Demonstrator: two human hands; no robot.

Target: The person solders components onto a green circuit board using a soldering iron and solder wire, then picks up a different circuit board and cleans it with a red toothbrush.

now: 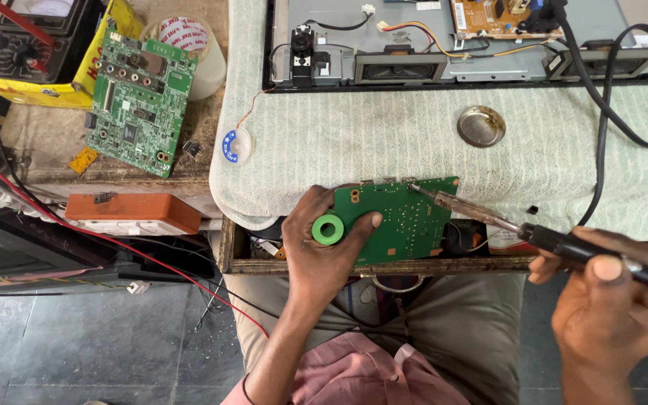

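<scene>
My left hand [322, 251] grips the left edge of a green circuit board [406, 221], thumb on top, and also holds a small green spool [328, 229] against the board. The board lies over the front edge of an open wooden drawer [226, 247]. My right hand [616, 300] is closed around the dark handle of a soldering iron [564, 241]. Its metal tip [416, 188] touches the board near its top edge.
A pale towel [384, 142] covers the bench, with a round metal tin [481, 125] and a blue-and-white wick reel [232, 145] on it. An opened flat-screen chassis [451, 45] lies behind. At left: a second green board [140, 101], a yellow multimeter [31, 49], a tape roll [189, 37], an orange power strip [133, 212].
</scene>
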